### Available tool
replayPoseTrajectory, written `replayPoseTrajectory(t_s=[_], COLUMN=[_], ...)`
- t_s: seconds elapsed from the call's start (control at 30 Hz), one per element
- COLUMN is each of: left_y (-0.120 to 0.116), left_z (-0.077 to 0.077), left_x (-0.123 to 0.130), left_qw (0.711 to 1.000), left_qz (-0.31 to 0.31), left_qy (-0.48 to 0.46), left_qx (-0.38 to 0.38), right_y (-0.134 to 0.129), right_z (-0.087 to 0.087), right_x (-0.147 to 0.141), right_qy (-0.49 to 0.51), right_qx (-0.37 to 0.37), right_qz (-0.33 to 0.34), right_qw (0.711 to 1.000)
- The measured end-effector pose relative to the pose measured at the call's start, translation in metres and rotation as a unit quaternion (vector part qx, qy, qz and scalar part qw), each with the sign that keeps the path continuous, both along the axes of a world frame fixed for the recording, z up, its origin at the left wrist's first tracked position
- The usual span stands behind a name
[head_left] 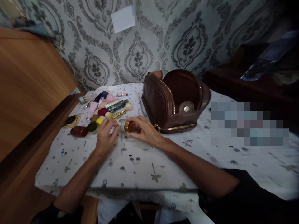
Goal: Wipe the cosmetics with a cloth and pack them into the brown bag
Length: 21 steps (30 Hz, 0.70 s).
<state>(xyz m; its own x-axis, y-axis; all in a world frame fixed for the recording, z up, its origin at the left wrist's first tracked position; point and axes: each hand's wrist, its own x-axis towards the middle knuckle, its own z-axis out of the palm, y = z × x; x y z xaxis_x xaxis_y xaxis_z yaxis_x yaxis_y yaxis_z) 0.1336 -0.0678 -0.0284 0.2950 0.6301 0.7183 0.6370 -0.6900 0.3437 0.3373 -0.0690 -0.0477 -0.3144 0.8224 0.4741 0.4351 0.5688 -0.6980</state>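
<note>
Both hands meet over the cloth-covered table [144, 165], left of its middle. The right hand [146, 131] grips a gold-banded bottle [127, 126] between thumb and fingers, its pale end facing left, apparently to leave that end within reach of the left hand [106, 133]; whether the left fingertips grip it or merely touch it cannot be told. Cosmetics [102, 111] crowd the back left corner, probably for easy reach. The brown bag [167, 113] stands open near the back edge, seemingly steadied by its broad base.
</note>
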Motion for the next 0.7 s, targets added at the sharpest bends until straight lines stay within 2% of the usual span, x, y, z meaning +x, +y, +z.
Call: replayPoseTrajectory(t_s=[0.17, 0.4, 0.6, 0.7], left_y=[0.001, -0.012, -0.001, 0.002], left_z=[0.0, -0.004, -0.001, -0.002], left_x=[-0.004, 0.008, 0.002, -0.002], left_qw=[1.0, 0.995, 1.0, 1.0], left_qz=[0.005, -0.065, 0.002, 0.001], left_qy=[0.002, 0.05, 0.017, 0.014], left_qx=[-0.002, 0.048, -0.018, -0.025], right_y=[0.004, 0.003, 0.001, 0.001], right_z=[-0.007, -0.004, 0.002, 0.002], right_x=[-0.002, 0.0, 0.002, 0.001], right_qy=[0.021, 0.005, -0.026, -0.04], right_qx=[-0.008, -0.006, -0.015, -0.013], right_qz=[0.008, -0.016, -0.039, -0.05], right_qw=[1.0, 1.0, 0.999, 0.998])
